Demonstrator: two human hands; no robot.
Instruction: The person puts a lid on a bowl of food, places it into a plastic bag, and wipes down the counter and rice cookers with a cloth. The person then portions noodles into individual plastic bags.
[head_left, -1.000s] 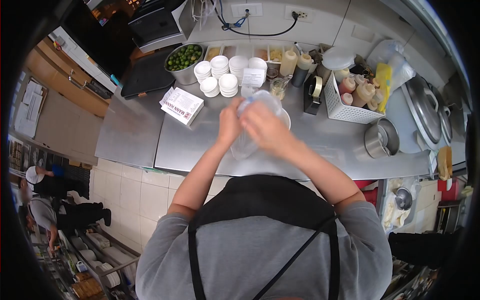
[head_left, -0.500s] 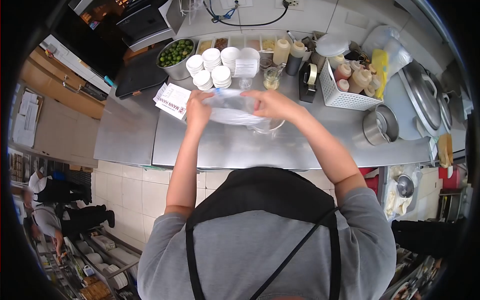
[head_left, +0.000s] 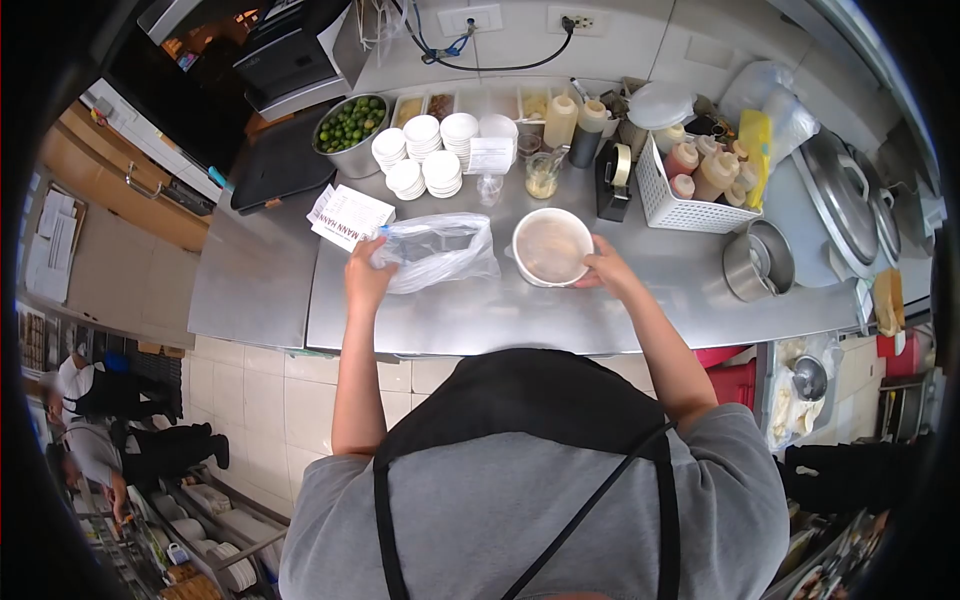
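- Compared with the earlier frame, the right hand (head_left: 606, 268) is no longer at the plastic bag (head_left: 450, 262); it is now at the white tub (head_left: 553, 248), and the bag lies more to the left of it.
- The left hand (head_left: 368, 278) has its fingers nearly closed, pinching the left end of the bag.
- The right fingers are partly open, curved against the tub's right side, with hold of its edge.
- The tub stands upright in front of the person, over the surface (head_left: 470, 325); whether it is slightly lifted, I cannot tell.
- The bag's long axis runs sideways, from the left fingers toward the tub; its right end is just beside the tub's left wall.
- The right hand is nearer to the tub.
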